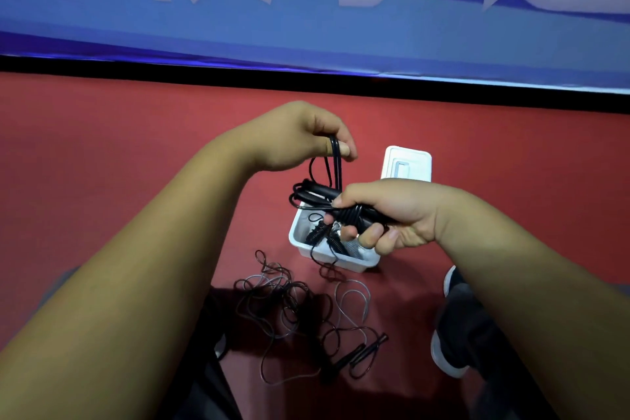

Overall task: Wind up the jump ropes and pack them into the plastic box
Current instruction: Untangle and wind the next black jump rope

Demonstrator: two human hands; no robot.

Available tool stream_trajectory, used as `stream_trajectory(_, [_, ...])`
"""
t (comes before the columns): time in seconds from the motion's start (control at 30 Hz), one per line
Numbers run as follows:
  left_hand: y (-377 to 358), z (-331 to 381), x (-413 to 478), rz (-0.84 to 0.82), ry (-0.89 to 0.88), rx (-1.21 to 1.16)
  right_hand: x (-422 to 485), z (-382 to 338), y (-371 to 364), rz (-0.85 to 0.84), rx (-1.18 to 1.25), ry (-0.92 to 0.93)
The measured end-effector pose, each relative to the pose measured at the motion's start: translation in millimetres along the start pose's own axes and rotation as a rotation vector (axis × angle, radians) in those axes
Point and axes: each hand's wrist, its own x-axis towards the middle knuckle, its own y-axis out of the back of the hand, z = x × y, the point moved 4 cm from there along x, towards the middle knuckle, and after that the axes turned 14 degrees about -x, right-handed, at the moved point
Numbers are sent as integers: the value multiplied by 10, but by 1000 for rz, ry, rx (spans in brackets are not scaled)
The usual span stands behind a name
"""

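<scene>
Two hands share one black jump rope (351, 215) here, held in the air just above the plastic box (341, 261), which stands on the red floor (102, 164) well short of its far edge. Our right hand (385, 215) is clenched round the paired handles, where the cord is wrapped in several tight turns. Our left hand (300, 136) pinches the free loop of cord between thumb and fingers and holds it up taut. We judge the rope light, and the thin cord limp yet springy and rather slick, so the turns will likely loosen if the tension drops. The stiff handles are the sure place to grip, with a thumb pressing on the last turn. The box seems to hold wound ropes already, and its lid (407, 164) lies just beyond it. Nearer us, more ropes (289, 303) sprawl in a tangle on the floor, their dark handles (368, 349) near a shoe (450, 344). Those we would lift by the handles, not the cord, to keep the snarl from tightening.
</scene>
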Motion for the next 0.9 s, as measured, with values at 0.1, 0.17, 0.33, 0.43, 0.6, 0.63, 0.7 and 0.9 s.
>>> stream_trajectory(0.1, [13,25,11,90,-54,125,41,-23,115,175,67,24])
stream_trajectory(0.17, [37,27,11,144,-107,206,61,-50,188,283,144,57])
stream_trajectory(0.33, [30,66,-1,108,-130,390,63,-102,348,467,347,155])
stream_trajectory(0.43, [-7,43,1,68,-36,483,30,-107,422,506,428,189])
stream_trajectory(0.6, [-24,-37,19,68,86,549,-10,-122,499,470,455,235])
stream_trajectory(0.63, [-19,-47,31,76,92,572,-11,-127,499,463,451,241])
stream_trajectory(0.7, [-12,-56,44,112,98,610,-23,-136,480,440,441,247])
stream_trajectory(0.9, [-92,-48,42,176,78,656,-111,-157,469,355,442,235])
